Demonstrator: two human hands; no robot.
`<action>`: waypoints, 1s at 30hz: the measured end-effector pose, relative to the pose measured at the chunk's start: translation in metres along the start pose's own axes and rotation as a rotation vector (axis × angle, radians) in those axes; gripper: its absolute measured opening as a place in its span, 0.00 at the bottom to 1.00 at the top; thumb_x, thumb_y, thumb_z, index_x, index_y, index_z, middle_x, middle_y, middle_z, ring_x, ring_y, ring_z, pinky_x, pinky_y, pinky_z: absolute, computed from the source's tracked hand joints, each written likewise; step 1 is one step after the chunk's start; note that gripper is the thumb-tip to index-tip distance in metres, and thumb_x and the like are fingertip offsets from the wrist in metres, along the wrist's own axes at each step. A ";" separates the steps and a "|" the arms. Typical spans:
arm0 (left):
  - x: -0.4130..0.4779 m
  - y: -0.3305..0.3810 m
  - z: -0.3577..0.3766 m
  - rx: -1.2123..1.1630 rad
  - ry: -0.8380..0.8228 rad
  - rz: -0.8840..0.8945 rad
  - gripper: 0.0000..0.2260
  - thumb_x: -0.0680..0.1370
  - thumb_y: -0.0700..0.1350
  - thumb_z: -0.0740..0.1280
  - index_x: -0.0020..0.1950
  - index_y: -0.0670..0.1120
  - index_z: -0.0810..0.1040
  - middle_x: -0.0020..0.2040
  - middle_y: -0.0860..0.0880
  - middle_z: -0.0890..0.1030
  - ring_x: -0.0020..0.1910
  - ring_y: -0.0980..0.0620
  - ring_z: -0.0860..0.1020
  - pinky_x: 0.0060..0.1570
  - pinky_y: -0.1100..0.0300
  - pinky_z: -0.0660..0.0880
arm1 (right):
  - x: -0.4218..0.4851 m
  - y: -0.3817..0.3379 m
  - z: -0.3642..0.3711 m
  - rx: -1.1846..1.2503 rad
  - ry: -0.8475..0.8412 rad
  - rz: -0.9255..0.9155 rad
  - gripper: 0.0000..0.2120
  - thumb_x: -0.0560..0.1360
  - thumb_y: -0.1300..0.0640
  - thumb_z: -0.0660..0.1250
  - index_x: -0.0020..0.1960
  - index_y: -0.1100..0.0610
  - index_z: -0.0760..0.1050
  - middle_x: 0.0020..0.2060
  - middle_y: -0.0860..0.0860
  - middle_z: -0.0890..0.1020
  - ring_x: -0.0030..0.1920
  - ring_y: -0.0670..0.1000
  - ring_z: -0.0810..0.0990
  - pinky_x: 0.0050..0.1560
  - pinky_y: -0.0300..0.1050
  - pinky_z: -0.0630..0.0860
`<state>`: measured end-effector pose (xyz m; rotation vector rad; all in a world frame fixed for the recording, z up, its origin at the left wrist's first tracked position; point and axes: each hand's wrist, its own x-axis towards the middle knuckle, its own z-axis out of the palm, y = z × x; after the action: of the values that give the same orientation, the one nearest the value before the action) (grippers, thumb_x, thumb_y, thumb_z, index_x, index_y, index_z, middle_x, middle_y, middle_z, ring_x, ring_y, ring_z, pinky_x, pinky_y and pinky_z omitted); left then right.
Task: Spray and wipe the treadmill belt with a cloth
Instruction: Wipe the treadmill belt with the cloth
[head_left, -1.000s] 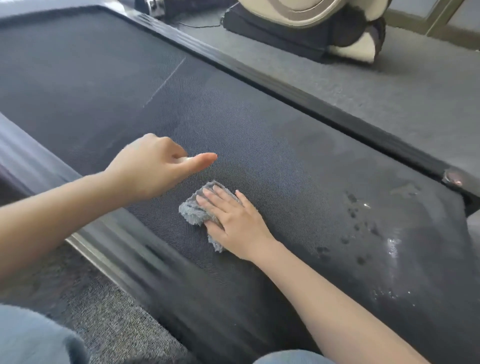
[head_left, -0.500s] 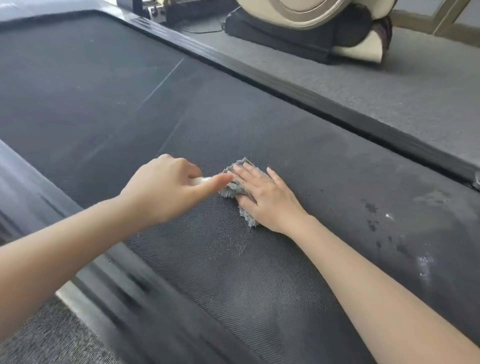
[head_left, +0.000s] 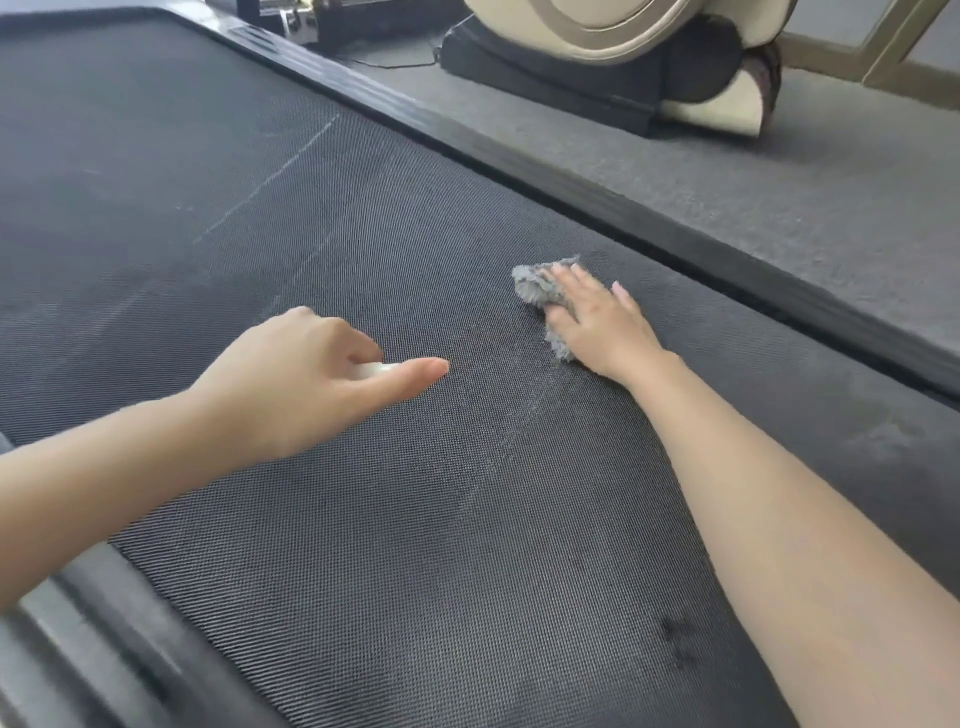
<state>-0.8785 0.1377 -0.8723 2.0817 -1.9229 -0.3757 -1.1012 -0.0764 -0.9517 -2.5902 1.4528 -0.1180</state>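
Lower left corner: near side rail (head_left: 78, 639) of the treadmill, grey and black, blurred, running off toward the upper left. Just right of it, the treadmill belt (head_left: 415, 545): dark grey, finely woven, filling most of the view, crossed by two faint pale lines (head_left: 270, 176) slanting up to the right.

Over the belt, left of centre, the left hand (head_left: 306, 374), fingers curled round a small white object (head_left: 375, 370), thumb straight along it and pointing right; too little of the object showing to say what. Open belt between the two hands, and a broad bare stretch beyond the left hand toward the far end.

Right of centre, the cloth (head_left: 535, 291): grey, fluffy, crumpled into a small wad, lying on the belt near its far edge. On top of it the right hand (head_left: 597, 322), fingers straight and together, pressing down. Low right, beside the right forearm, a few dark spots (head_left: 675, 644) on the weave.

Just past the cloth, the black far rail (head_left: 623, 208), little belt left before it. Beyond, grey carpet floor (head_left: 805, 218) and a cream and black machine base (head_left: 623, 67).
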 end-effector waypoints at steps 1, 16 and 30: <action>0.002 0.000 0.001 -0.016 0.000 -0.005 0.35 0.64 0.80 0.49 0.27 0.46 0.59 0.20 0.53 0.61 0.21 0.55 0.60 0.26 0.57 0.62 | 0.006 0.008 -0.001 -0.003 0.004 0.021 0.26 0.81 0.44 0.45 0.77 0.46 0.46 0.76 0.43 0.48 0.75 0.42 0.44 0.75 0.51 0.39; 0.008 0.012 0.007 -0.092 -0.010 -0.026 0.42 0.64 0.79 0.50 0.31 0.37 0.68 0.24 0.49 0.68 0.24 0.54 0.65 0.30 0.48 0.72 | 0.029 0.053 -0.012 0.056 0.016 0.250 0.25 0.82 0.49 0.47 0.77 0.53 0.48 0.77 0.49 0.49 0.76 0.47 0.45 0.75 0.49 0.42; -0.014 0.029 -0.008 -0.151 0.009 0.048 0.40 0.65 0.77 0.52 0.29 0.37 0.68 0.23 0.44 0.71 0.25 0.43 0.73 0.38 0.41 0.78 | -0.102 -0.071 0.005 0.163 -0.032 -0.062 0.25 0.81 0.49 0.51 0.76 0.46 0.49 0.76 0.42 0.49 0.75 0.43 0.43 0.75 0.50 0.40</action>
<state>-0.9038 0.1501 -0.8536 1.9353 -1.8737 -0.4843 -1.0946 0.0474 -0.9426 -2.4947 1.2946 -0.1941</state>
